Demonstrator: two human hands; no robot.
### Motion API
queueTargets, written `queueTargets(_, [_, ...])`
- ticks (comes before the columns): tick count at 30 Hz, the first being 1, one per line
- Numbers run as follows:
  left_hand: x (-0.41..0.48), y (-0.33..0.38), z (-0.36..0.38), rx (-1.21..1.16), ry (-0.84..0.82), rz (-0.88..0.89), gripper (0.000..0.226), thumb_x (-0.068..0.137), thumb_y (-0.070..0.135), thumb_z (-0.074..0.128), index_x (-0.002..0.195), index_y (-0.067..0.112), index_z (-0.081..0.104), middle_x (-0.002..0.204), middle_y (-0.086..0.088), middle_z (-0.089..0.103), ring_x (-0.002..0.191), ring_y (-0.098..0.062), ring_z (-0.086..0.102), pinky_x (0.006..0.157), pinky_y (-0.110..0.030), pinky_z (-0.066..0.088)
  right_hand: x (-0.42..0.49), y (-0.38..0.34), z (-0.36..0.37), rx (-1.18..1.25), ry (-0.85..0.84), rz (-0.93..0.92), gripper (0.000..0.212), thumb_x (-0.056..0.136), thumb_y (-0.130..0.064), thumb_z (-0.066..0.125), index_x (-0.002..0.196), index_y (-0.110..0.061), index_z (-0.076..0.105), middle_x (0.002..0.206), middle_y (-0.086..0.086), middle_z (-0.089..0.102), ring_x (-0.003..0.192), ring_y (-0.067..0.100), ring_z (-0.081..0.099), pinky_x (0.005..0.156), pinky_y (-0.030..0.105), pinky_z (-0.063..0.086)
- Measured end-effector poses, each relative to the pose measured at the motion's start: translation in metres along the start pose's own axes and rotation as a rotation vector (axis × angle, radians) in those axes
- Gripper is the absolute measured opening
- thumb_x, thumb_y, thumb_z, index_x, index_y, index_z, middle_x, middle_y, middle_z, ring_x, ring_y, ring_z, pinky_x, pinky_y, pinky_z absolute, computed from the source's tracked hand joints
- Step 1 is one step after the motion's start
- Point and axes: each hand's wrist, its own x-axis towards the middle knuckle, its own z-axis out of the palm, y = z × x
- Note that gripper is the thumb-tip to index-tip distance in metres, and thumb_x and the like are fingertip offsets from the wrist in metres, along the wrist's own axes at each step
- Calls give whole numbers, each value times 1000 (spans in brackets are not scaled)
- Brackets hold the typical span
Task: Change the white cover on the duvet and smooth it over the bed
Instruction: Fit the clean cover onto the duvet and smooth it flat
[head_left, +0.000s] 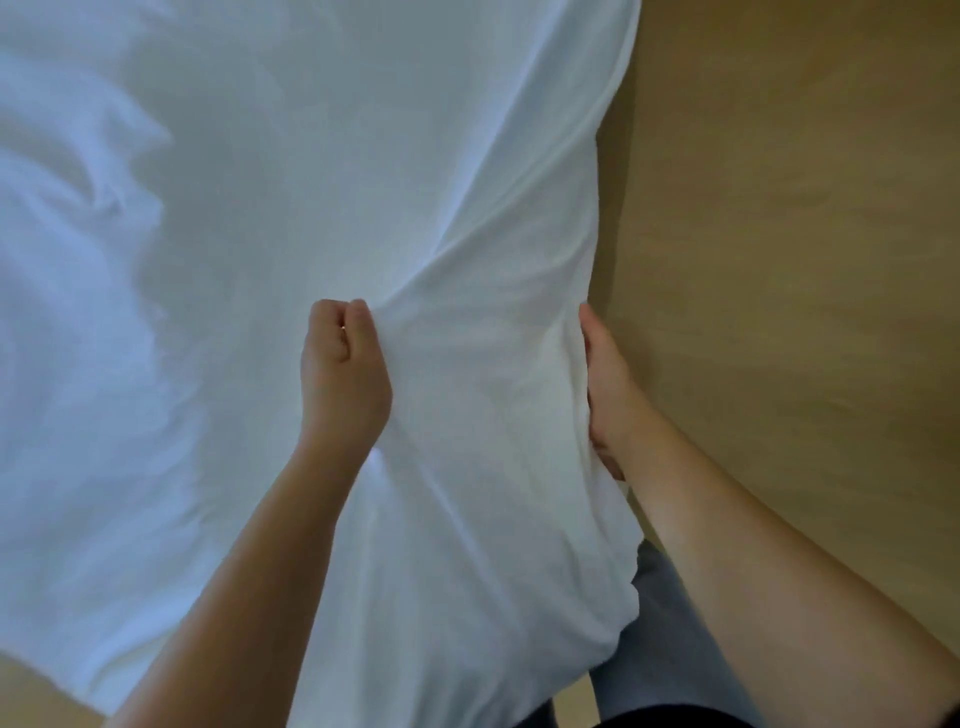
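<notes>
While both hands are on the cloth: I read this as the spreading and tugging stage, with the final smoothing not yet done.
White cover (311, 182): it lies wide over what I take to be the bed, which it hides completely. Its right edge runs beside the wooden floor (779, 260), and its near right corner droops against a grey trouser leg (670, 649). The far left part is rumpled and blurred.
Duvet: I see nothing but white cloth, so I cannot tell whether it is inside the cover.
Left hand (343, 364): it is closed into a fist, with the fingers (327, 322) and thumb pinching a raised ridge of the cover well in from the right edge. Creases fan out from the pinch towards the far right.
Right hand (605, 384): it lies along the cover's right edge with fabric bunched against the palm. Most of its fingers are behind the fold, so I cannot tell whether they pinch the cloth or only press it.
Risk, slipping: the left pinch holds only a small ridge, and a sharp tug could pull the cloth out of it.
Risk, dragging: a lot of cloth already hangs over the near right corner. A pull that way could slide the cover off the bed onto the floor.
Risk, creasing: tension from a single pinch point could set the diagonal folds deeper and leave the rumpled left side untouched.
Risk, bunching: if the duvet is inside and the hands catch only the top layer, the cover could shift over the filling and make it clump.
</notes>
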Motion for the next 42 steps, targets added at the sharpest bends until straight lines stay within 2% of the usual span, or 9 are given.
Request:
queueTargets(4, [18, -11, -4, 178, -169, -112, 44, 83, 44, 66, 57, 18, 41, 53, 6, 38, 48, -9, 37, 48, -27, 31, 8, -12, 14, -202, 126, -101, 55, 84, -44, 65, 130, -17, 52, 124, 0, 60, 102, 17, 60, 75, 26, 47])
queueTargets(11, [26, 2, 12, 397, -140, -60, 42, 87, 26, 51, 52, 17, 30, 48, 5, 32, 45, -15, 32, 45, -29, 20, 16, -36, 29, 41, -162, 35, 47, 66, -33, 79, 107, -14, 68, 104, 10, 72, 90, 27, 70, 71, 35, 56])
queueTargets(19, [30, 54, 59, 149, -382, -201, 27, 90, 39, 53, 97, 13, 49, 78, 6, 50, 73, -16, 52, 62, -29, 39, -15, -62, 54, 117, -79, -263, 36, 76, -2, 72, 107, -17, 65, 94, 7, 74, 86, 27, 71, 71, 40, 58])
queueTargets(23, [42, 71, 50, -128, -186, -118, 37, 89, 28, 55, 57, 21, 38, 48, 15, 38, 48, -6, 37, 46, -22, 31, -37, -79, 44, 181, 193, -539, 23, 73, 4, 71, 88, -13, 67, 74, 0, 73, 72, 20, 69, 69, 39, 59])
queueTargets(26, [47, 68, 25, -144, 14, 21, 44, 86, 21, 53, 53, 23, 24, 39, 13, 24, 41, -4, 22, 40, -20, 17, -44, -84, 43, 157, 72, -624, 19, 76, 1, 71, 89, -11, 66, 82, 4, 72, 78, 22, 67, 74, 41, 57])
queueTargets(31, [58, 63, 8, -120, 58, -65, 40, 80, 25, 65, 53, 19, 36, 40, 16, 34, 39, -1, 30, 42, -17, 27, -21, -81, 59, -282, 2, -403, 31, 86, -38, 64, 106, -15, 58, 124, 1, 51, 107, 18, 53, 92, 32, 42])
queueTargets(35, [60, 60, 11, 186, -443, -287, 30, 73, 37, 76, 78, 11, 63, 65, -1, 58, 59, -20, 57, 50, -25, 41, 7, -78, 59, -272, 263, -386, 30, 83, -16, 68, 102, -21, 45, 109, 4, 58, 88, 18, 59, 77, 32, 51])
queueTargets(39, [68, 61, 10, 335, -278, -208, 21, 83, 23, 62, 72, 5, 63, 58, -3, 54, 58, -25, 54, 52, -27, 39, 24, -74, 54, -148, 212, -135, 75, 73, -18, 80, 131, -15, 32, 123, 3, 51, 101, 22, 58, 84, 34, 50])
queueTargets(42, [66, 55, 9, 535, -120, -111, 23, 82, 23, 57, 62, 15, 51, 57, 1, 50, 53, -18, 49, 46, -24, 30, 15, -81, 76, -261, 101, -172, 49, 79, -15, 75, 122, -11, 51, 112, 3, 60, 100, 22, 60, 85, 34, 50])
